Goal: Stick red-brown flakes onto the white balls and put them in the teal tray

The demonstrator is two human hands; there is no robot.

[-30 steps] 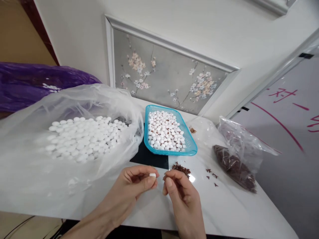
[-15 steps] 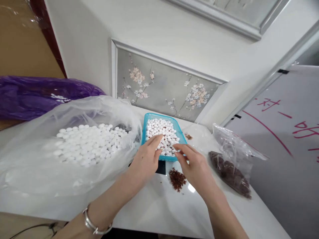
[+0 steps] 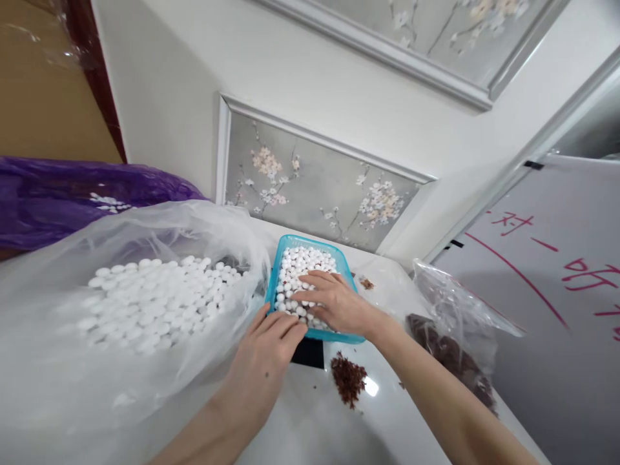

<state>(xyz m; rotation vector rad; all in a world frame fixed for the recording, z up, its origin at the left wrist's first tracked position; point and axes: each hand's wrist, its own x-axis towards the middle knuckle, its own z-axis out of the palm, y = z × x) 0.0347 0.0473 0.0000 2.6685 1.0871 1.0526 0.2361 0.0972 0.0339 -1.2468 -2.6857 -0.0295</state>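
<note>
A blue plastic basket (image 3: 345, 263) stands on the white table, filled with small white oval pieces (image 3: 310, 258) that look like cocoons or foam balls. My right hand (image 3: 334, 300) lies over these pieces with its fingers spread, the fingertips among them. At the basket's near left corner rests my left hand (image 3: 274, 339), fingers extended along the rim, holding nothing that I can see. A dark flat object (image 3: 309, 354) shows partly from under the basket. Just in front of it is a small heap of reddish-brown bits (image 3: 347, 380).
Left of the basket, a large clear plastic bag (image 3: 203, 219) holds many more white pieces. Behind it lies a purple bag (image 3: 159, 183). On the right are a clear bag of brown material (image 3: 450, 352) and a whiteboard (image 3: 547, 310). A framed flower picture (image 3: 314, 181) is behind.
My right hand has moved left and into the basket, fingers now spread over the white pieces. My left hand has drawn back from the pieces to the basket's near left corner.
</note>
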